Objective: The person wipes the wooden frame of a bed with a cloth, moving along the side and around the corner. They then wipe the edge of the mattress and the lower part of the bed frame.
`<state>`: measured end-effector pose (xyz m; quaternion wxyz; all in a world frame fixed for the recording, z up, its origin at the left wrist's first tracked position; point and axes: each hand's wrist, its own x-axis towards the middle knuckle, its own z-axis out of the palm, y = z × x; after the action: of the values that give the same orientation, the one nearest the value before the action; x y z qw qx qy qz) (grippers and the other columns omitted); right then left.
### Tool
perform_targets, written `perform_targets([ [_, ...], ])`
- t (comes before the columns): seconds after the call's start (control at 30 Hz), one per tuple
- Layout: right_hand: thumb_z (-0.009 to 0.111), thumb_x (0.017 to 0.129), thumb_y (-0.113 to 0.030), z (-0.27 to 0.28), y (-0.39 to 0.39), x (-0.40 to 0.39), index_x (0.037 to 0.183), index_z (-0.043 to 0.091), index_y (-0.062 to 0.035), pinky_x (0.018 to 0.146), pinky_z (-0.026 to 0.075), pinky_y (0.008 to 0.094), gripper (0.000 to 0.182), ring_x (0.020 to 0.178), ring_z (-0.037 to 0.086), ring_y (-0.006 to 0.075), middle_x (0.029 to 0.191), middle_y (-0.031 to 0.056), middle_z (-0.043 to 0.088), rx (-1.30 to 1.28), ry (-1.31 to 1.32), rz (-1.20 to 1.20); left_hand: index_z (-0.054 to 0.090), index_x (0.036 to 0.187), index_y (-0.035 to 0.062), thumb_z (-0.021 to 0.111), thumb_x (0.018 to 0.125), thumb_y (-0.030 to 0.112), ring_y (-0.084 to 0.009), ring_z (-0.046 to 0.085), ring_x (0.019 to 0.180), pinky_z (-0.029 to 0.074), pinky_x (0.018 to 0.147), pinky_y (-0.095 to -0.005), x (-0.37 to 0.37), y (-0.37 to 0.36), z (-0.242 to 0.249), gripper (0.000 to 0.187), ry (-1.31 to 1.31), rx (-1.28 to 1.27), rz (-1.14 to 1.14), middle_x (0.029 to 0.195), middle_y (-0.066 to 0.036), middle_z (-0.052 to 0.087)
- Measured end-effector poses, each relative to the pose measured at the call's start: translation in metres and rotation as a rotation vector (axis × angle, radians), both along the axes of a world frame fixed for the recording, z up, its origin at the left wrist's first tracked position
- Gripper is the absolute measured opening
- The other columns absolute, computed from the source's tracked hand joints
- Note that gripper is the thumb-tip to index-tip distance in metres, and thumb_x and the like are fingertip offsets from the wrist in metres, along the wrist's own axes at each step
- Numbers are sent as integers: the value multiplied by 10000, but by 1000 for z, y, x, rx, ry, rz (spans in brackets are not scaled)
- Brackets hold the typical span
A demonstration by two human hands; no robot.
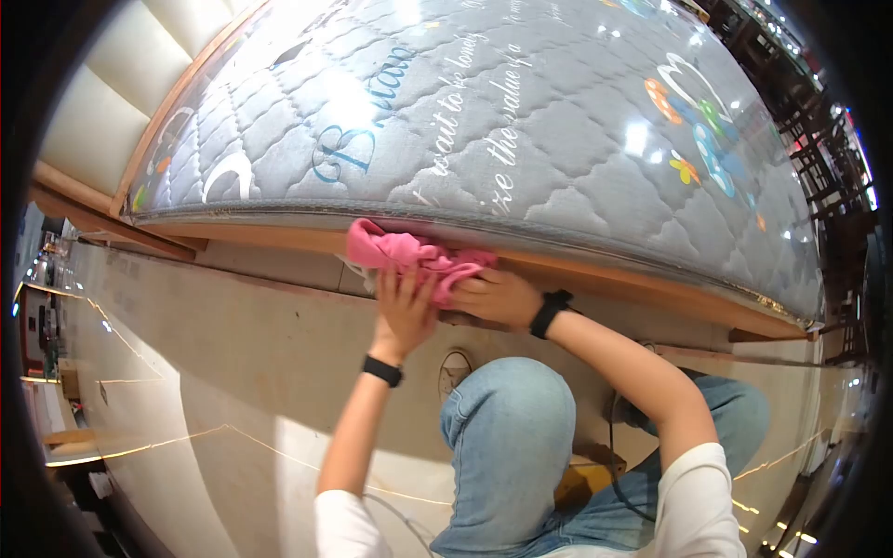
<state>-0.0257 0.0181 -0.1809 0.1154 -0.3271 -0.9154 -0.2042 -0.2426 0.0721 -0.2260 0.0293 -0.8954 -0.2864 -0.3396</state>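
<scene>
While both hands press it to the bed frame [651,290], left hand [406,312] flat, right hand [498,298] bunching, pink cloth [409,256] looks soft, light, limp; grip any fold.

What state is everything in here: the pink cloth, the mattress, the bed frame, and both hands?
pink cloth: bunched up, pressed against the wooden bed frame
mattress: lying on the frame, wrapped in shiny clear plastic
wooden bed frame: bare edge showing under the mattress
left hand: fingers on the cloth
right hand: gripping the cloth
</scene>
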Motion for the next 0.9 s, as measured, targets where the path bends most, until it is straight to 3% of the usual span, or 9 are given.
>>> perform_targets([
  [0.17, 527, 765, -252, -2, -8, 22, 1132, 575, -144, 978, 340, 293, 386, 1159, 436, 132, 1184, -29, 532, 131, -145, -26, 377, 1355, 102, 627, 697, 154, -545, 92, 1316, 150, 1051, -628, 53, -31, -41, 706, -222, -86, 162, 1476, -224, 138],
  [0.2, 526, 763, -244, 5, -2, 13, 1117, 584, -146, 975, 341, 291, 373, 1156, 437, 131, 1177, -31, 533, 91, -131, -47, 452, 1311, 128, 610, 682, 133, -486, 146, 1330, 179, 1048, -633, 53, -30, -39, 649, -305, -171, 198, 1469, -212, 186],
  [0.3, 526, 752, -225, 1, 21, -28, 1084, 598, -141, 969, 339, 291, 350, 1146, 439, 127, 1164, -31, 535, 38, -11, -44, 439, 1303, 97, 599, 665, 80, -497, 148, 1327, 189, 1055, -609, 30, -9, -24, 658, -337, -259, 336, 1476, -221, 172],
  [0.33, 526, 748, -220, -1, 37, -45, 1075, 601, -138, 967, 338, 292, 345, 1143, 439, 126, 1161, -30, 535, 40, 44, -29, 401, 1314, 77, 584, 678, 36, -501, 136, 1331, 182, 1069, -578, 16, 3, -21, 664, -381, -239, 340, 1479, -236, 158],
  [0.43, 531, 734, -213, -8, 81, -105, 1055, 604, -127, 961, 332, 293, 341, 1136, 439, 124, 1164, -32, 534, -1, 54, -39, 247, 1390, 1, 604, 739, 95, -439, 135, 1358, 126, 1110, -487, -31, 46, -20, 749, -475, -224, 292, 1487, -239, 114],
  [0.53, 532, 734, -211, -13, 97, -130, 1056, 600, -112, 952, 330, 287, 344, 1135, 439, 123, 1171, -28, 532, 13, 66, -58, 173, 1406, -19, 618, 743, 94, -409, 134, 1365, 116, 1121, -440, -59, 61, -14, 806, -374, -316, 298, 1478, -252, 120],
  [0.63, 525, 742, -208, -12, 84, -107, 1065, 591, -99, 950, 335, 289, 347, 1138, 439, 127, 1179, -25, 529, 0, 99, -3, 208, 1392, 17, 588, 698, 8, -504, 79, 1342, 142, 1097, -529, -39, 47, -26, 792, -428, -365, 310, 1469, -289, 88],
  [0.8, 518, 758, -196, -27, 32, -33, 1121, 572, -83, 991, 325, 304, 384, 1181, 427, 130, 1247, -4, 515, -109, -121, -10, 135, 1414, 4, 600, 678, -6, -508, 19, 1344, 118, 1105, -514, 28, -2, -50, 871, -471, -519, 230, 1472, -290, -23],
  [0.9, 524, 739, -182, -35, 9, -4, 1042, 611, -99, 944, 353, 291, 326, 1150, 447, 120, 1217, -10, 527, -104, -103, -14, 110, 1415, -15, 602, 690, -4, -494, 20, 1350, 126, 1106, -486, 55, -27, -66, 876, -501, -579, 191, 1474, -280, -35],
])
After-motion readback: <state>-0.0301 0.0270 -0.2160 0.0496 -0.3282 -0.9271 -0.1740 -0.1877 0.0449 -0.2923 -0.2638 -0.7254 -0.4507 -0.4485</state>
